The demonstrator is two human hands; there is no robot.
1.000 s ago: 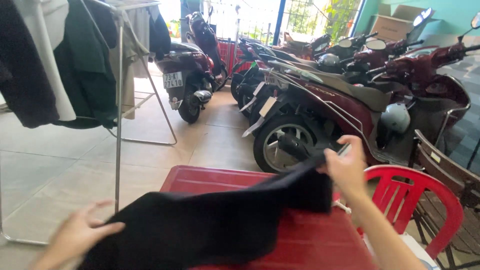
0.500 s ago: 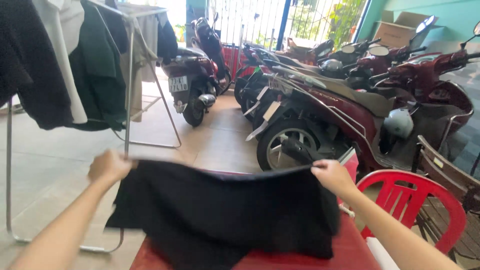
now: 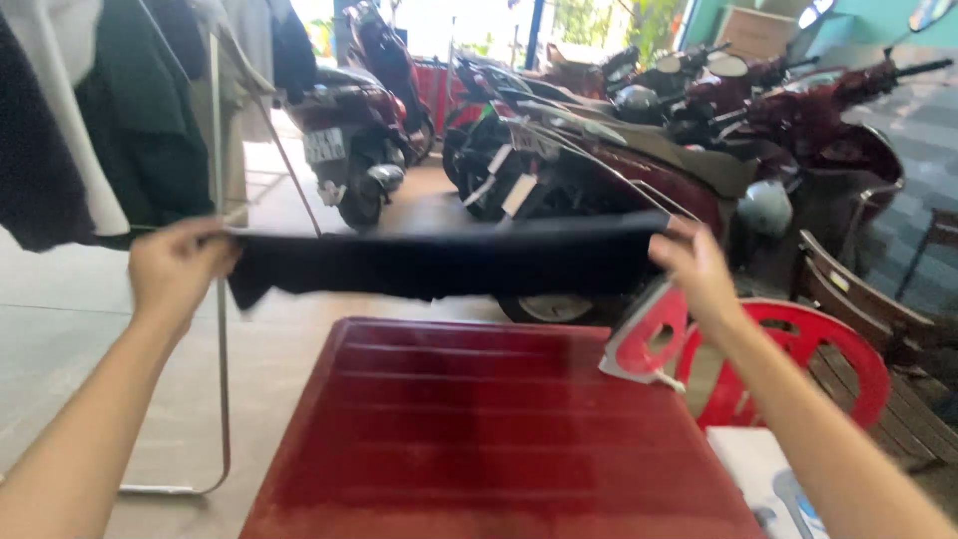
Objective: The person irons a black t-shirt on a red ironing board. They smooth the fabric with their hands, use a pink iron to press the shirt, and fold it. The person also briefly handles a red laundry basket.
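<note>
At the far left, dark and pale garments (image 3: pixel 90 130) hang from a metal drying rack (image 3: pixel 218 299) whose thin tube runs down to a curved foot on the tiled floor (image 3: pixel 60 329). Just in front of it the left hand (image 3: pixel 175 268) is raised, its fingers clenched on the left end of a black cloth (image 3: pixel 439 262). The cloth is stretched almost level between both hands, held in the air above the far edge of a red plastic table (image 3: pixel 479 429) and not touching it; a small corner droops near the left hand.

Behind the cloth stands a row of parked scooters (image 3: pixel 599 140). The nearest on the left (image 3: pixel 349 140), dark red, carries a small pale rectangular plate (image 3: pixel 324 147) at its tail; two more pale plates hang tilted on the next machines (image 3: pixel 519 195).

The right hand (image 3: pixel 699 265) pinches the cloth's right end, thumb on top and fingers folded under. Below it, at the table's right edge, a red and white clothes iron (image 3: pixel 644 339) stands on its heel, tilted. Beside that is a red plastic chair (image 3: pixel 798 359), and further right a dark wooden bench (image 3: pixel 878 319). At the bottom right corner lies a white flat box (image 3: pixel 758 474) with a blue patch; its detail is too blurred to tell. A brown cardboard box (image 3: pixel 753 30) sits high at the back against a teal wall.
</note>
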